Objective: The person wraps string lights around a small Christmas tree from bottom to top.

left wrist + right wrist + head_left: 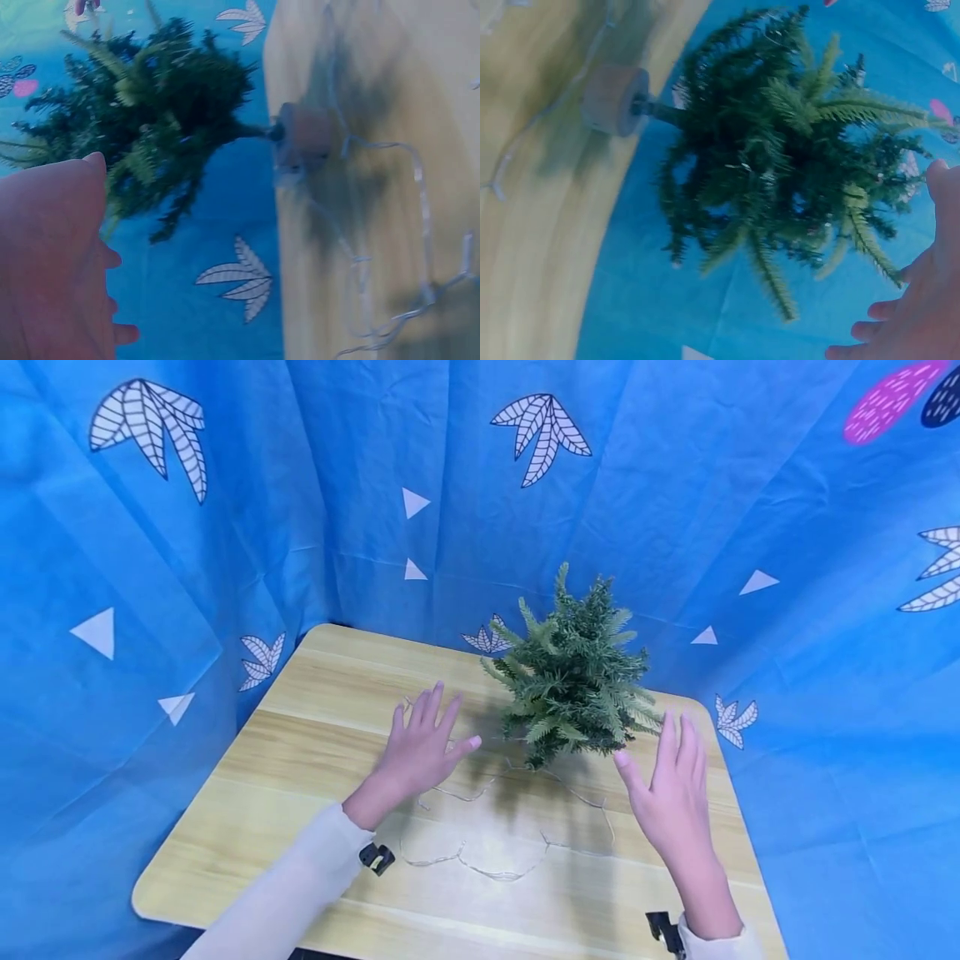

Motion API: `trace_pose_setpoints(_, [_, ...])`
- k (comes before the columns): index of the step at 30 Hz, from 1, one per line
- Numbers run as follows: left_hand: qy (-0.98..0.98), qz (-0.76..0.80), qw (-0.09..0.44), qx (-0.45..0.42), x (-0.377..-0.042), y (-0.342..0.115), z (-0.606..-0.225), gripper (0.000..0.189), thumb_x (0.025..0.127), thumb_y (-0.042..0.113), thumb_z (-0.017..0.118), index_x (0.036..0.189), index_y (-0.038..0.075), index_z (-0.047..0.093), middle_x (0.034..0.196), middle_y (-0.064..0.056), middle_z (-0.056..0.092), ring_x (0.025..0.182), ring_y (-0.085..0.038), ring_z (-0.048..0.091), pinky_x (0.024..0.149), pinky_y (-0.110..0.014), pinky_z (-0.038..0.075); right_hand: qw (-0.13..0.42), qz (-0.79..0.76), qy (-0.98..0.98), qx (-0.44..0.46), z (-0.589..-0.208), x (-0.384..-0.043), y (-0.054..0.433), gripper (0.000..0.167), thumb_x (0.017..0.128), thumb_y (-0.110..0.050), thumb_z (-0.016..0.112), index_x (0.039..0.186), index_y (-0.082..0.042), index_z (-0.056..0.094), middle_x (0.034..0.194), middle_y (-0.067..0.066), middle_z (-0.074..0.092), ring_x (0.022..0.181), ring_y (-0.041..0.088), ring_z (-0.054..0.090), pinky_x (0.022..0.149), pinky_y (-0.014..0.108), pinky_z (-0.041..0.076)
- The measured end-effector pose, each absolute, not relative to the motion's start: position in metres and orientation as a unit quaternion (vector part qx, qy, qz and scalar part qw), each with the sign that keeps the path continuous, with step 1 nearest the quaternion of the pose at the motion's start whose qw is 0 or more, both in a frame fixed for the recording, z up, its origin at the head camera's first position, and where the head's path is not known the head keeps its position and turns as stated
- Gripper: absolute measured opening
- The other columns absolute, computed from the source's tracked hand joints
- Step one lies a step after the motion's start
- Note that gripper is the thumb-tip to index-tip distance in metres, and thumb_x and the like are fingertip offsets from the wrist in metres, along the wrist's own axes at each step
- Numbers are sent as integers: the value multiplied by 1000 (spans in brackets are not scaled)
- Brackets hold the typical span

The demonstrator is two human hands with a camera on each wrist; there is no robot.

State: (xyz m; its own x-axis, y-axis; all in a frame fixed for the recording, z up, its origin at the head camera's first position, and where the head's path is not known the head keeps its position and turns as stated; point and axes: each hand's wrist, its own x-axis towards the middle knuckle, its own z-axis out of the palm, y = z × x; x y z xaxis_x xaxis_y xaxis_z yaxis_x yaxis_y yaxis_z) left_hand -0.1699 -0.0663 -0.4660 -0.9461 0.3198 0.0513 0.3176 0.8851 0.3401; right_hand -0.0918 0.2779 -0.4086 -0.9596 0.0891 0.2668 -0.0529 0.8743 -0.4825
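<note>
A small artificial Christmas tree [577, 677] stands toward the back right of the wooden table, its round base [615, 100] showing in the right wrist view. My left hand [423, 739] is spread out left of the tree, holding nothing. To the right of the tree, my right hand [675, 793] has its fingers extended, its fingertips near the lower branches. A thin string of wire lights [501, 875] lies in loose curves on the table between my hands and in front of the tree. In the left wrist view, the light string [424, 202] runs close by the base.
The wooden tabletop [262, 827] has rounded corners. Blue cloth [375, 460] with leaf and triangle prints hangs behind it and along both sides. Black wrist straps [377, 858] sit at the cuffs of pale sleeves [300, 877].
</note>
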Motion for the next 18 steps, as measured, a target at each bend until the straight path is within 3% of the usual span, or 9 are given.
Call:
trace_pose_setpoints(12, [971,165,51,165,-154,-58,-498,84,98,75,22,163,23,14,170,-10,-5,157,-35,1,121,-64,1,133,266,-954,-27,-433,-80,282,97,100,-52,55,160,-22,-16,169,17,-6,154,45,1,120,66,9])
trace_pose_setpoints(18, [973,149,49,170,-149,-53,-515,85,97,76,20,163,22,16,170,-11,0,156,-35,5,121,-64,5,125,287,-948,-52,-443,-77,278,99,100,-52,56,160,-23,-16,168,19,-5,153,48,4,119,68,13])
